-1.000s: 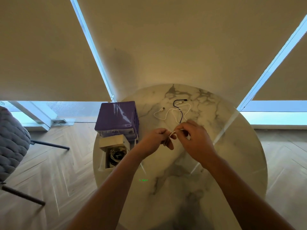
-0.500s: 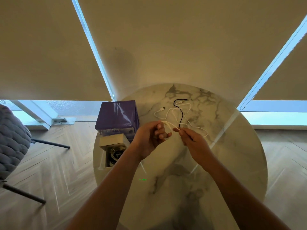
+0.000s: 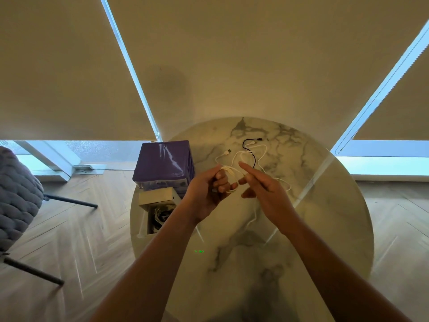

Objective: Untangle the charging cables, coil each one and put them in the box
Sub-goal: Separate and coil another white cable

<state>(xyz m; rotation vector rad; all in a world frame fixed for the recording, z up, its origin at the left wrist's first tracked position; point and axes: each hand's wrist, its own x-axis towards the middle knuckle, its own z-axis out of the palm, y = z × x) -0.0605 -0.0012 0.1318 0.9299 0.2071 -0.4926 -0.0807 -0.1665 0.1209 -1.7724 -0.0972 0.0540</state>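
Note:
Above the round marble table [image 3: 325, 217], my left hand [image 3: 209, 189] grips a few loops of a white charging cable [image 3: 228, 170] wound round its fingers. My right hand [image 3: 267, 189] is just to its right, forefinger straight out over the loops; whether it pinches the strand I cannot tell. The cable's loose length trails right and down past my right hand. Further back lie a black cable [image 3: 249, 145] and white cable ends with a USB plug [image 3: 228, 151], crossing each other. An open cardboard box [image 3: 148, 201] at the table's left edge holds coiled cables.
A purple storage case [image 3: 162, 163] stands just behind the box at the table's left edge. A grey padded chair [image 3: 16, 196] sits on the wooden floor far left. Window blinds rise behind the table.
My left hand has turned palm up with more white loops round its fingers. My right hand has swung round it, and the slack cable now trails to the right.

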